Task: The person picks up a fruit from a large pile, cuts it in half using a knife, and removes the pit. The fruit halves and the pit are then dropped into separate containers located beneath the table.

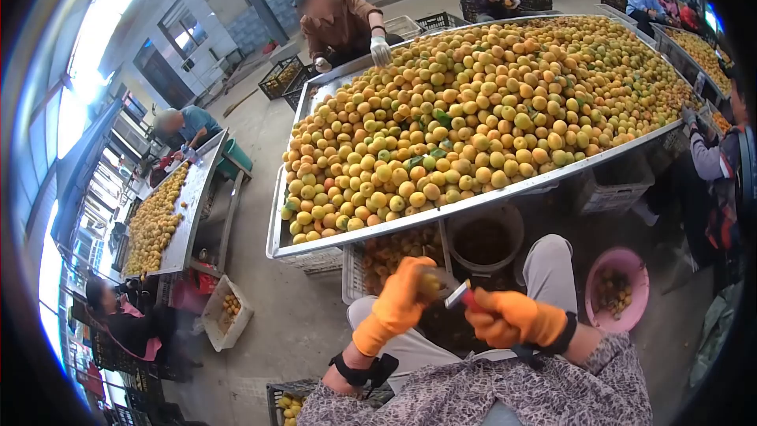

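Observation:
My left hand, in an orange glove, is closed round an apricot, partly hidden by the fingers and blurred. My right hand, gloved in orange too, grips the red handle of a small knife. Its short blade points left toward the apricot, with a narrow gap showing between them. Both hands are over my lap, in front of a metal-rimmed table heaped with yellow, orange and greenish apricots.
Below the table stand a crate of cut fruit and a round bucket. A pink basin holds fruit at my right. A crate of apricots is at my lower left. Several people work around, one with a gloved hand on the heap.

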A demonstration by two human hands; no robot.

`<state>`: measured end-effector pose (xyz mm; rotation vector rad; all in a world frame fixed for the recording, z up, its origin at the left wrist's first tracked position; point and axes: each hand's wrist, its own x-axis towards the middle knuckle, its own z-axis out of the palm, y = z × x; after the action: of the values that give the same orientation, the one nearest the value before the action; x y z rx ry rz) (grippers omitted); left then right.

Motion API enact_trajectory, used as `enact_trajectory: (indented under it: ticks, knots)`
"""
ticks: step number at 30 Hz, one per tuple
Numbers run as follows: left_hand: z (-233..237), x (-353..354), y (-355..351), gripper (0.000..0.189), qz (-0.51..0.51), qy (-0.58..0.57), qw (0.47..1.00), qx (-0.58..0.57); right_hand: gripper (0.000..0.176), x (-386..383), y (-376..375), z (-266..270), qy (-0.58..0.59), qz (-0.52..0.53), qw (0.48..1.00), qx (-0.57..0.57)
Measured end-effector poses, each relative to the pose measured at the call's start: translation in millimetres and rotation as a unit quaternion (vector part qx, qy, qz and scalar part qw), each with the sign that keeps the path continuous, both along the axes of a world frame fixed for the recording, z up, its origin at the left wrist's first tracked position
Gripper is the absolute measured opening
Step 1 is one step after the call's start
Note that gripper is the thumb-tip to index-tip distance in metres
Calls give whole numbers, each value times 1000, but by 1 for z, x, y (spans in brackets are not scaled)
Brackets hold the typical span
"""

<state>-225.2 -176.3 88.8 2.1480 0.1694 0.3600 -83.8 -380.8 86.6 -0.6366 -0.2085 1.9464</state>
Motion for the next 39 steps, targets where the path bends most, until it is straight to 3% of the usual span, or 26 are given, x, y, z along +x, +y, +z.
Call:
enact_trajectory:
  ticks: [1,2,3,5,6,7,9,10,11,12,13,15,18,33,39]
  knots:
    - [-1,-2,8,55,39,-3,998,-45,56,1,-6,1,35,40,998,15]
    - [-4,-7,13,55,60,-28,996,-56,55,3,-15,-15,157,45,985,58]
    - [-5,-10,13,55,62,-29,996,-51,54,8,-23,-22,199,-27,974,106]
    - [-6,-14,5,55,36,-74,942,-324,57,11,-26,-17,41,-158,978,128]
    - [-4,-13,1,52,35,-77,934,-348,54,11,-20,-15,-76,-165,978,102]
    - [-3,-11,-3,52,34,-76,935,-345,48,-1,-14,-16,-426,-241,868,91]
    - [-5,-4,-11,49,-31,-144,843,-518,44,-12,-7,-18,-533,-313,774,135]
    - [-7,2,-15,46,-65,-176,804,-564,44,-14,-5,-12,-534,-313,774,136]
    - [-7,5,-20,46,-64,-176,804,-564,45,-17,-6,-5,-430,-295,846,110]
    - [-6,7,-26,47,-66,-188,749,-631,46,-20,-5,-1,-318,-273,904,82]
    - [-3,11,-31,51,-68,-199,689,-694,46,-23,-3,0,-318,-273,904,82]
    - [-10,16,-35,56,-60,-198,681,-702,48,-27,1,-3,-326,-244,908,101]
    - [-18,25,-40,58,-61,-209,614,-758,49,-36,7,-12,-331,-251,903,112]
    - [-10,29,-59,58,-3,-155,667,-729,43,-34,17,-20,-404,-245,874,116]
    - [-5,26,-63,59,7,-159,687,-709,50,-46,20,-30,-479,-312,809,138]
